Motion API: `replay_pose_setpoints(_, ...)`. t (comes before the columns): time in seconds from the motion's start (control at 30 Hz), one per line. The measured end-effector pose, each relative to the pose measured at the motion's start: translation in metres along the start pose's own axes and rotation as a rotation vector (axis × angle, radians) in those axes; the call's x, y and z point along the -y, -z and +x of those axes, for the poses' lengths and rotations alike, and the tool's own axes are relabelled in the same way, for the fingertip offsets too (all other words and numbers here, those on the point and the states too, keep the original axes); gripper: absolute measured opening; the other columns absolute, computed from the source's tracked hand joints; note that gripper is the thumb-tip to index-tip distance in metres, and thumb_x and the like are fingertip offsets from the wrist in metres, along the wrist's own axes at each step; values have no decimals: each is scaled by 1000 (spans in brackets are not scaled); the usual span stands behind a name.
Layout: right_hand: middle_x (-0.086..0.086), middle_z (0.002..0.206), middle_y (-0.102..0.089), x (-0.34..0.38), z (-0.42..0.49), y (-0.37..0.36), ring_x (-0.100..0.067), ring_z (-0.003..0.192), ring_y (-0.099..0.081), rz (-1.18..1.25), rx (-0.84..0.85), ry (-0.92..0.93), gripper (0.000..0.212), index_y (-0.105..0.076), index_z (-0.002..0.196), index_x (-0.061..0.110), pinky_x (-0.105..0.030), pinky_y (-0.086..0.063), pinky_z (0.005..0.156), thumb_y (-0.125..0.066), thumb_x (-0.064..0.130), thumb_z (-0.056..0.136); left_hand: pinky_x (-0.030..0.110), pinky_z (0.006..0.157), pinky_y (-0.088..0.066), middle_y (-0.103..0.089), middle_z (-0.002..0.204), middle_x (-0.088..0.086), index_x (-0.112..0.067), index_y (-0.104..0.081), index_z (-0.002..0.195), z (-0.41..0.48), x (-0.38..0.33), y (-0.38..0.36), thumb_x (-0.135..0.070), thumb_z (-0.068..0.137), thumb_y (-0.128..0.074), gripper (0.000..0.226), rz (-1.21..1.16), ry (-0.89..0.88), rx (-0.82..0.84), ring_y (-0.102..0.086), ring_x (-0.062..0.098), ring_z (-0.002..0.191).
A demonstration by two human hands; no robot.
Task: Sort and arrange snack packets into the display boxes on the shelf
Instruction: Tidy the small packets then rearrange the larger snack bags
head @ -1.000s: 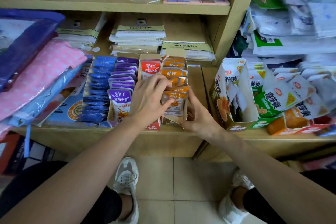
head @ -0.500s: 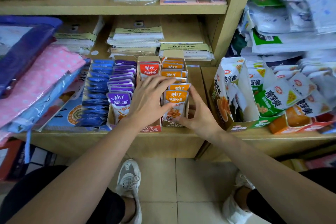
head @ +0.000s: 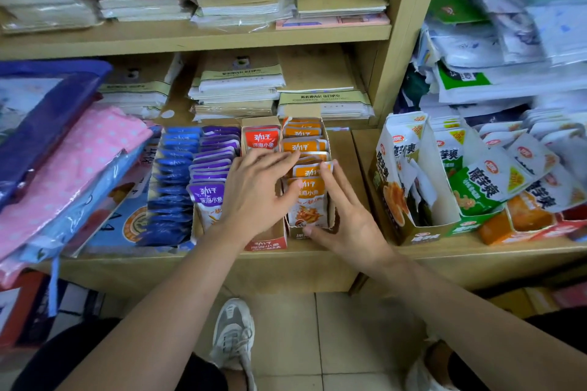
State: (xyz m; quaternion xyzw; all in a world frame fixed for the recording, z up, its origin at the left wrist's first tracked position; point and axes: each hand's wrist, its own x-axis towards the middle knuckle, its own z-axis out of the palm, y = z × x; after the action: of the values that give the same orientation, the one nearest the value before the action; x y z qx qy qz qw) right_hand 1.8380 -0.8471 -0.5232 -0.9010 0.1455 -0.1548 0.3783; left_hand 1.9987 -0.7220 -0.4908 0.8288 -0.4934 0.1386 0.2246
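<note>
Orange packets (head: 306, 197) stood in their box (head: 297, 235) on the shelf (head: 343, 149). The left hand (head: 254, 190) lay flat, its released fingers (head: 279, 159) touching the packet tops. The right hand (head: 346, 216), also released, pressed the box's side. An uneven squeeze could probably buckle the thin cardboard or spill the front packets.

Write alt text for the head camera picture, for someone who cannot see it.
A person's left hand and right hand, fingers straight, flank a row of orange snack packets standing in a cardboard display box on a wooden shelf. Purple packets and blue packets fill rows to its left.
</note>
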Motion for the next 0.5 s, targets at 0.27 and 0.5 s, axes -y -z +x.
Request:
replay_pose_setpoints(0.27,24,160,26,6,11,9,-25,152,-7,-344,61,13,110,18,152,47,-51,-29,118,-69,54,86,38,102,-43,-62,135,-3,-33,-51,145,20,1,28,-45,93,-65,54,-42,110,227,-52,15,124)
replay_pose_setpoints(0.5,17,165,13,6,17,14,-21,148,-2,-414,48,34,114,10,156,41,-52,-15,120,-73,57,80,33,91,-40,-59,112,-14,-35,-55,142,33,5,29,-29,104,-48,39,-165,147,269,-49,14,118)
